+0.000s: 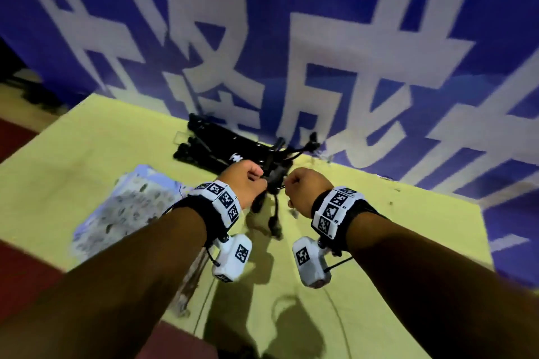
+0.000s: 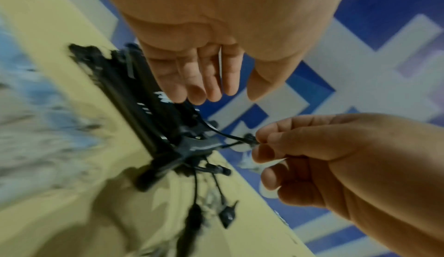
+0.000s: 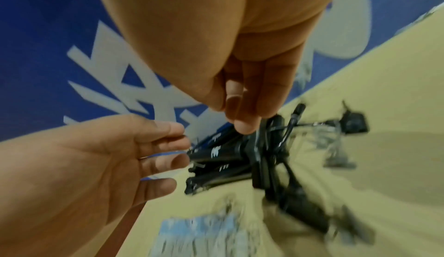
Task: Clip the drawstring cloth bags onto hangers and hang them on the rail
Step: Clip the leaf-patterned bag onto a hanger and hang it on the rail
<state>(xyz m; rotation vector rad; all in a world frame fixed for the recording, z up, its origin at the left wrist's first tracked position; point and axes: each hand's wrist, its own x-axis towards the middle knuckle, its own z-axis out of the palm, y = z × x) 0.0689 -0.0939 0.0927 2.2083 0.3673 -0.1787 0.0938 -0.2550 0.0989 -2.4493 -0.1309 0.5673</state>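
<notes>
Head view: your right hand (image 1: 306,188), fingers curled, pinches a thin black cord (image 2: 230,136) trailing from the bundle of black hangers (image 1: 230,144) at twelve o'clock on the yellow table (image 1: 87,137). Your left hand (image 1: 246,181), fingers straight and loose in the wrist views, reaches over the bundle's near end and grips nothing, as far as the blur allows. A pale blue patterned cloth bag (image 1: 128,207) lies flat at nine o'clock of your hands, beneath a blue banner (image 1: 379,23).
</notes>
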